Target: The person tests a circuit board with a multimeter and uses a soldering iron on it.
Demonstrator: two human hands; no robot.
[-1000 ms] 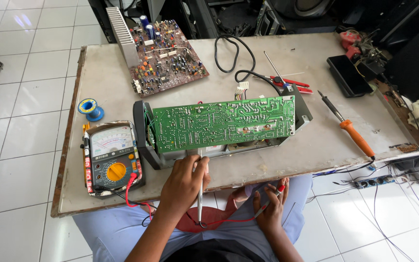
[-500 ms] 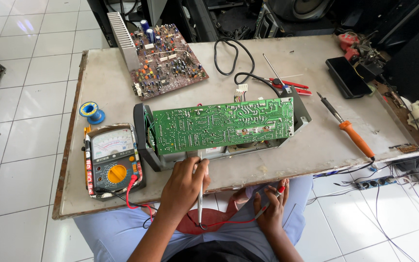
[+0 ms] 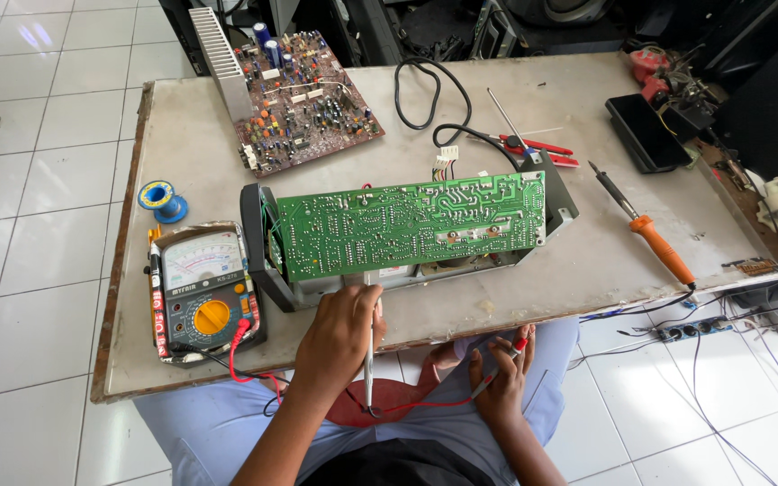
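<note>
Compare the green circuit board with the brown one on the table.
The green circuit board is long and narrow, propped on edge with its solder side showing; the brown circuit board is squarer, lies flat with its components up, and has a finned heat sink along one edge. The left hand is by the green one; nothing touches the brown one. Both are bare boards.

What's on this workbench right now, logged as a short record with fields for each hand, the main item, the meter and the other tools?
left hand: holds a thin test probe, tip up at the lower edge of the green circuit board
right hand: below the table edge, holds a red-tipped probe
main item: green circuit board, tilted up on a grey chassis
meter: analog multimeter left of board, red lead plugged in
other tools: orange-handled soldering iron to the right, solder spool, brown circuit board behind
surface: worn table
</note>
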